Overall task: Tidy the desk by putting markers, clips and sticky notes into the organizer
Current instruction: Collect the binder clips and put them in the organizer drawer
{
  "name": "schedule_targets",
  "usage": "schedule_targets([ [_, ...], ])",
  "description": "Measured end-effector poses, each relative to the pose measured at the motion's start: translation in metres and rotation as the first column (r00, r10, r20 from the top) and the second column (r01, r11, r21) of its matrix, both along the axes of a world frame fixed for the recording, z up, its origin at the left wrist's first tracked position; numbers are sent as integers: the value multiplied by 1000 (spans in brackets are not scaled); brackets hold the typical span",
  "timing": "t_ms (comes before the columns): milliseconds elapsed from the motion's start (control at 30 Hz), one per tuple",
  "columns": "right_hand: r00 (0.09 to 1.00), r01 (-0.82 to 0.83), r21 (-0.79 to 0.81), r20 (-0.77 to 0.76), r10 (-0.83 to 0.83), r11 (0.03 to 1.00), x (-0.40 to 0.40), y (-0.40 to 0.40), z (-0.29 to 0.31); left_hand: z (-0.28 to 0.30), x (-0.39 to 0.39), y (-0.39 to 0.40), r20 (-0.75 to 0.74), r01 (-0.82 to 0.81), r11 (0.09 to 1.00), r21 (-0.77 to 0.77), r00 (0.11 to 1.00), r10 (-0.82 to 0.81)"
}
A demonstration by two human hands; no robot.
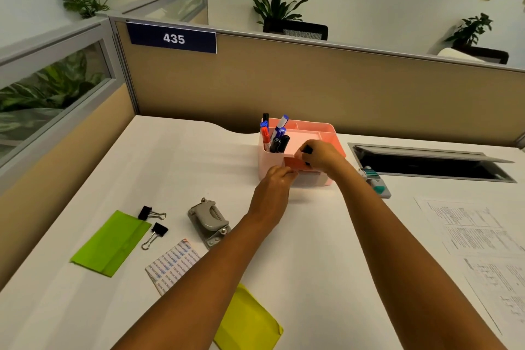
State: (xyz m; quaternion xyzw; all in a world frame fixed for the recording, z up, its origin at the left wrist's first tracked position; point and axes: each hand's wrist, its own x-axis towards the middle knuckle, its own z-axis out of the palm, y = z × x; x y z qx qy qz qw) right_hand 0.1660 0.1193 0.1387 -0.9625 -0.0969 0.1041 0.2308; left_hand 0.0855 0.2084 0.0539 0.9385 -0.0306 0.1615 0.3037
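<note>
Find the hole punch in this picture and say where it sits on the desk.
In the head view the grey hole punch lies on the white desk, left of the person's left forearm, with two black binder clips further left of it.

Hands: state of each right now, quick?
Left hand: fingers pinch the orange sticky notes at the organizer.
Right hand: fingers hold a black binder clip.
</note>
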Motion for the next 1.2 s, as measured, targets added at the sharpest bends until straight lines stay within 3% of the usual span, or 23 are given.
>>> schedule_targets([
  [133,993,-110,-176,34,117,978,-7,1,-13,-2,1,-1,14,-8,1000,-23,1000,9],
  [333,983,-125,-81,122,134,989,-12,-4,-29,-3,1,-1,17,-20,999,-50,1000,21],
  [367,980,-122,-132,142,141,984,-12,-3,-31,-3,1,-2,13,-23,998,-58,1000,23],
  [433,959,-91,-189,249,137,978,-11,-6,-33,-3,1,-1,6,-27,998,-63,1000,27],
  [567,891,-130,-83,427,153,988,-2,-25,-29,-5,1,1,14,-9,1000,-24,1000,10],
  [733,924,-275,-296,182,337,915,10,-40,-33,-9,0,6,36,-33,999,-19,999,33],
  [800,914,-298,-362,158,373,883,10,-40,-40,-12,-1,9,24,-45,999,-7,999,45],
  [967,837,-176,-384,426,343,907,11,-33,-54,-18,-7,22,-16,-74,997,24,997,75],
  [1200,788,-65,-258,580,209,964,15,-19,-65,-22,-16,36,-28,-118,992,48,992,119],
])
